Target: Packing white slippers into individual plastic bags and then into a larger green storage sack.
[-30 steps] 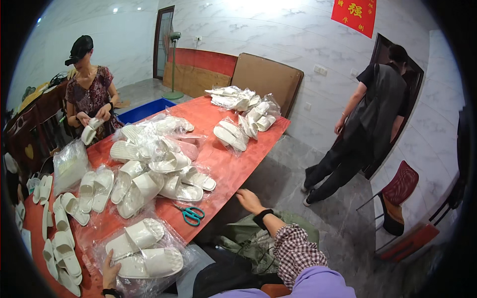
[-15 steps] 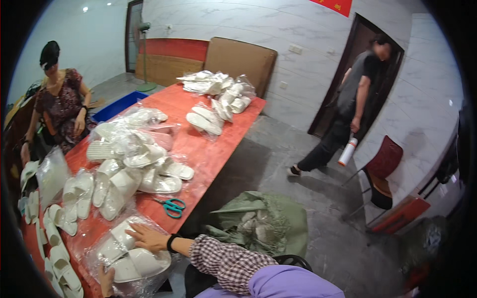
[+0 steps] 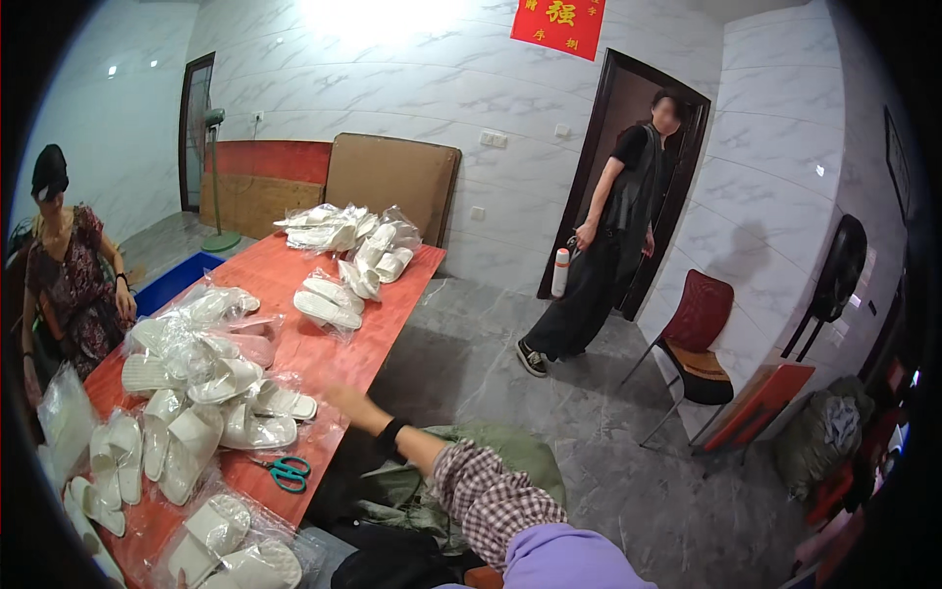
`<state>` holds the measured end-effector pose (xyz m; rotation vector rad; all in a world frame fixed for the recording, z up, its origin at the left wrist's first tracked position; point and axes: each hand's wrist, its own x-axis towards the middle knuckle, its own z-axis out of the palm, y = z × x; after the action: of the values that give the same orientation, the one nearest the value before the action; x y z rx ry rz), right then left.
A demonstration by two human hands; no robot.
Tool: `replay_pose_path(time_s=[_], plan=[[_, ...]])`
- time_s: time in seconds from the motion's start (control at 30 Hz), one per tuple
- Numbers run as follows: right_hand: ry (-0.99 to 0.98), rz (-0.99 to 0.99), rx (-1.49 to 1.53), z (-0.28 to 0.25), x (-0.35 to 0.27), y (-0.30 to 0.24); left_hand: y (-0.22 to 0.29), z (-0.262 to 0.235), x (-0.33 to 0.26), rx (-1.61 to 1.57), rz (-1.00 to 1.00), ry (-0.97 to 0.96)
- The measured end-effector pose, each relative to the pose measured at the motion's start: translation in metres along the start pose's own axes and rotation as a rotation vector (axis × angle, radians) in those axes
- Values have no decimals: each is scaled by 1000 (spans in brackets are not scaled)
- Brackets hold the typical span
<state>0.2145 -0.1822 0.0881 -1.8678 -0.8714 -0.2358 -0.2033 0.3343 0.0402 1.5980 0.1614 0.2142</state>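
My right hand (image 3: pixel 355 408) reaches over the table's right edge, palm down, near a bagged pair of cream slippers (image 3: pixel 260 427). It is smeared by motion, so its fingers do not show clearly. At the lower edge lies another cream pair (image 3: pixel 218 525) in a clear plastic bag. Only a fingertip of my left hand (image 3: pixel 182 580) seems to show beside that pair; the rest is out of the picture. Teal-handled scissors (image 3: pixel 287 474) lie on the red table (image 3: pixel 392 312) between the two pairs.
More bagged slippers (image 3: pixel 186 334) are heaped on the table, with another pile (image 3: pixel 339 231) at its far end. A person (image 3: pixel 74 265) sits at the left. Another person (image 3: pixel 613 216) stands by the doorway with a white bottle (image 3: pixel 560 273). A green sack (image 3: pixel 510 456) is beside the table.
My right hand has left the bagged slippers at the near edge and moved farther out, to the right. The view has swung rightward. The person by the doorway has turned toward the table.
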Motion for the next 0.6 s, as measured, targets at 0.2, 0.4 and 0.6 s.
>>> replay_pose_path(time_s=[0.2, 0.4, 0.6], plan=[[-605, 1106, 127, -92, -45, -34, -58, -47, -28, 129, 8, 53], [542, 1082, -8, -261, -129, 12, -8, -29, -36, 108, -96, 70], [662, 889, -150, -275, -126, 51, 13, -1, -24, 1230, -278, 0]])
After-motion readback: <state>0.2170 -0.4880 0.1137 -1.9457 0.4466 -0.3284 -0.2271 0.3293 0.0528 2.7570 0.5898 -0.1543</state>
